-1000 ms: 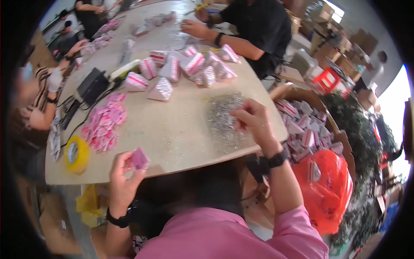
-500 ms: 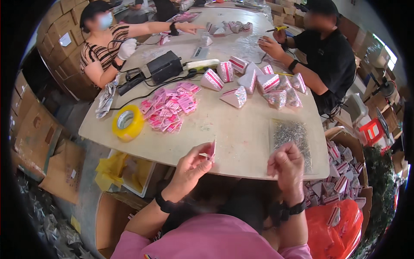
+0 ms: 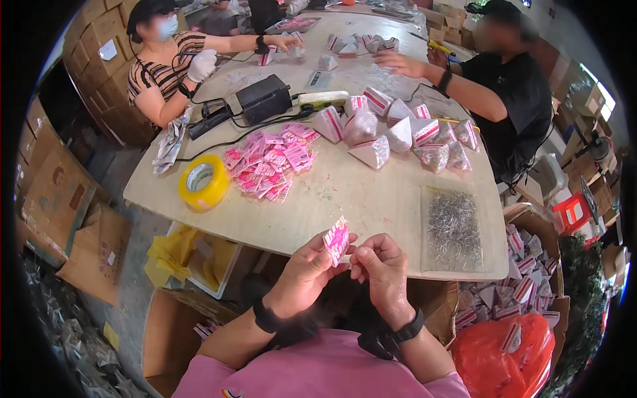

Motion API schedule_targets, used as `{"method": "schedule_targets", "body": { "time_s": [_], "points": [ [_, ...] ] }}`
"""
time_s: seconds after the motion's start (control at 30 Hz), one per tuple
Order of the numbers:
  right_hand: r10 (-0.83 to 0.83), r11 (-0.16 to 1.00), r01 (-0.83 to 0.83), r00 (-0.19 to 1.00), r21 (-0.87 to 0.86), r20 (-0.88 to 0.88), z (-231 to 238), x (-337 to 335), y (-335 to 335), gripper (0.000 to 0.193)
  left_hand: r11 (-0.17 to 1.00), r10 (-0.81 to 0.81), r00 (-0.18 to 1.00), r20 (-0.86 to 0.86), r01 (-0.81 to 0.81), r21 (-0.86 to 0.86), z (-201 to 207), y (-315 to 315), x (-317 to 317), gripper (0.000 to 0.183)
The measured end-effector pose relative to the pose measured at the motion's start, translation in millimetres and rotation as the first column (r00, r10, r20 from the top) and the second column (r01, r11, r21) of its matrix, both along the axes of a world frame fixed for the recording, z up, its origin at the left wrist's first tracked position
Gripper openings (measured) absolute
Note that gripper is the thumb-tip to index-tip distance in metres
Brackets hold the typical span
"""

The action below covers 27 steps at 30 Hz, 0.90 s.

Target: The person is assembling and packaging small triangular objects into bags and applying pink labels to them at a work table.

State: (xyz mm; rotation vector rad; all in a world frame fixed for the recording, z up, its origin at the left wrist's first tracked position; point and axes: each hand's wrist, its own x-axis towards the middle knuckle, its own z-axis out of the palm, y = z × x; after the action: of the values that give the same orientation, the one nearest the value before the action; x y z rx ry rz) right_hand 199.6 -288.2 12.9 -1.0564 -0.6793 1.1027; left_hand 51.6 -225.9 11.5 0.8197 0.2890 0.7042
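A small pink and white printed card (image 3: 337, 240) stands upright in the fingers of my left hand (image 3: 298, 275), over the table's near edge. Close beside it, my right hand (image 3: 385, 268) is pinched at thumb and forefinger; whatever sits in that pinch is too small to make out. To the right of my hands lies a flat, clear-edged tray (image 3: 434, 260) holding a heap of thin silver metal pieces (image 3: 454, 225). A loose pile of similar pink cards (image 3: 269, 162) lies ahead to the left.
A yellow tape roll (image 3: 217, 194) lies left, near a black box-shaped device (image 3: 264, 98) with cables. Pyramid-shaped packs (image 3: 371, 152) cluster mid-table; more fill a carton (image 3: 564, 312) at right, by a red bag (image 3: 507, 365). Two people (image 3: 156, 73) (image 3: 511, 93) work across the table.
My right hand has come left from beside the tray to my left hand. The card has turned its printed face into view. Both people opposite have shifted their arms.
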Motion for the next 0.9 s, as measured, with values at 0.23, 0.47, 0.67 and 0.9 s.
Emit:
{"method": "schedule_targets", "body": {
  "time_s": [0.23,0.47,0.67,0.9],
  "points": [
    [0.007,0.993,0.012,0.988,0.121,-0.155,6.1,-1.7,7.9,0.016,0.994,-0.075,0.997,-0.026,0.076,0.077,-24.7,0.9,-1.8,0.063],
    [-0.041,0.994,0.049,0.996,0.103,-0.083,14.0,3.3,6.2,0.013,1.0,0.002,0.994,-0.111,-0.001,0.002,-6.7,-2.9,-8.2,0.068],
    [0.027,0.998,-0.022,0.996,-0.057,0.085,-4.7,-5.7,-0.8,0.011,0.998,0.064,0.997,-0.045,-0.064,0.002,-4.4,-7.4,0.1,0.07],
    [0.01,0.995,0.004,0.99,0.102,-0.139,5.6,-5.5,10.2,0.011,0.998,0.049,0.997,-0.056,-0.046,0.05,-17.0,-10.4,4.5,0.072]
  ]
}}
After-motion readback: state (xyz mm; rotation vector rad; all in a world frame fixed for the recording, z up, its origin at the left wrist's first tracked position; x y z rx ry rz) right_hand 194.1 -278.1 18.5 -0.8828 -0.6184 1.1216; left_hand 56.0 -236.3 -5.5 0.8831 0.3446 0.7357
